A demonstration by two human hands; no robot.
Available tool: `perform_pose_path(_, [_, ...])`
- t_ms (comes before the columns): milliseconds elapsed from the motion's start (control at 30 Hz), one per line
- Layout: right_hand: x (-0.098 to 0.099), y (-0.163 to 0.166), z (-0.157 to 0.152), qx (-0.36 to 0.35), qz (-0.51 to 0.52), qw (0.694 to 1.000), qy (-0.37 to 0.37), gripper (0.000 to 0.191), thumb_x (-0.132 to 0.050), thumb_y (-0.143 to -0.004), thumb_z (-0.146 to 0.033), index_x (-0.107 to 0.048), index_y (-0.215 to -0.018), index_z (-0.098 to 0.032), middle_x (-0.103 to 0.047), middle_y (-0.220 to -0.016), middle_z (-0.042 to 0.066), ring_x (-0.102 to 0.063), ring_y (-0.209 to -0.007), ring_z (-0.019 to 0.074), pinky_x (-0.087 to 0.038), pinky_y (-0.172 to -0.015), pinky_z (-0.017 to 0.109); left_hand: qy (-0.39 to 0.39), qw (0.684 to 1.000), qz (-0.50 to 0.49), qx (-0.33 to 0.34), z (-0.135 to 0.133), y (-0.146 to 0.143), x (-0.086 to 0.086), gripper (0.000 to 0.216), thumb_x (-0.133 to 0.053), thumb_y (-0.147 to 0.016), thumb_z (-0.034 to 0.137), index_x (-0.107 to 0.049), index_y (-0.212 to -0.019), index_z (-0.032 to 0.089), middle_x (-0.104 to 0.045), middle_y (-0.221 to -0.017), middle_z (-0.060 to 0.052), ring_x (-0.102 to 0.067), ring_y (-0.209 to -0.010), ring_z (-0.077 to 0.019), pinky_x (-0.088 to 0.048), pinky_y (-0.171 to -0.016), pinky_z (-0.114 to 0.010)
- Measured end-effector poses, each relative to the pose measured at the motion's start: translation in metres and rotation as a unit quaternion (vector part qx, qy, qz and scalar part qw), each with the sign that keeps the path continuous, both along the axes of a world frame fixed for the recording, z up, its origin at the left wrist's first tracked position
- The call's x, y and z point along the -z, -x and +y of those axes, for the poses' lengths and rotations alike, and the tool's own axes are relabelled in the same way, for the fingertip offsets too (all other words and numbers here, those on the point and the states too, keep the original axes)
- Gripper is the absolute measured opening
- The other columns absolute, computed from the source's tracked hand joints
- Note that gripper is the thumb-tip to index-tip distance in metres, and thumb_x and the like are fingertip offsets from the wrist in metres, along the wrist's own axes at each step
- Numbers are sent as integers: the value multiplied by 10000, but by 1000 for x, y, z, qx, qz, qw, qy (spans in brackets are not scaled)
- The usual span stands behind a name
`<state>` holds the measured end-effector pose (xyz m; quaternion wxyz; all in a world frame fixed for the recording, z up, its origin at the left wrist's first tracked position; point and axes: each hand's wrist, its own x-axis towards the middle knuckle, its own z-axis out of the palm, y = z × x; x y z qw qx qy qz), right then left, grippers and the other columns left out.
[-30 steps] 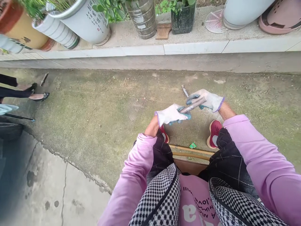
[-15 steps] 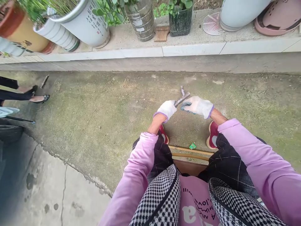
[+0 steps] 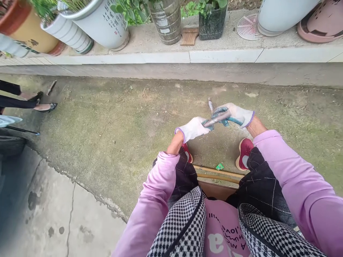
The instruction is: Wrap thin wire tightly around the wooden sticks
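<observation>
A gray metal rod (image 3: 217, 119) sits between two gloved hands, held up in the air above the ground (image 3: 120, 121). It leans a little, with its right end higher. The left hand (image 3: 193, 129) has its grip closed around the lower left end of the rod. The right hand (image 3: 235, 114) has its grip closed around the upper right end. Both gloves are white with blue-green fingers. A second thin metal piece (image 3: 210, 104) lies on the ground just behind the hands.

Under the hands are two red shoes (image 3: 244, 151) on the ground, one on each side. A tiny green scrap (image 3: 219, 166) lies between them, near a wooden stool edge (image 3: 217, 173). The arms wear pink sleeves (image 3: 294, 178).

Far back, a raised ledge (image 3: 222, 55) holds plant pots: a big white pot (image 3: 104, 23) with writing, a dark pot (image 3: 211, 19) with green leaves, and a pink tub (image 3: 321, 21). At the far left, another person's feet in black shoes (image 3: 45, 106) stand on the ground.
</observation>
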<state>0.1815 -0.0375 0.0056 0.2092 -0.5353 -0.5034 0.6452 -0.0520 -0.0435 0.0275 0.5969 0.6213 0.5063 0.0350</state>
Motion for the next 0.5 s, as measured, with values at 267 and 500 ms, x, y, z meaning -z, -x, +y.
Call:
perform_pose_path(267, [15, 49, -11, 157, 24, 987, 12, 421, -926, -669, -516, -685, -851, -222, -511, -590, -74, -423, -542, 114, -313, -491, 273, -109, 986, 85, -96, 17, -15, 28, 317, -729, -939, 97, -590, -689, 233, -520, -621, 1, -529, -695, -174, -463, -727, -287])
perform_pose_path(500, [11, 38, -8, 247, 97, 964, 24, 480, -964, -562, -472, -680, -865, -232, -587, -643, -43, -469, -573, 136, -355, -500, 294, 62, 989, -40, -126, 6, -35, 23, 97, -723, -970, 143, -713, -1056, 187, -659, -711, 16, -598, -575, -153, -533, -619, -277])
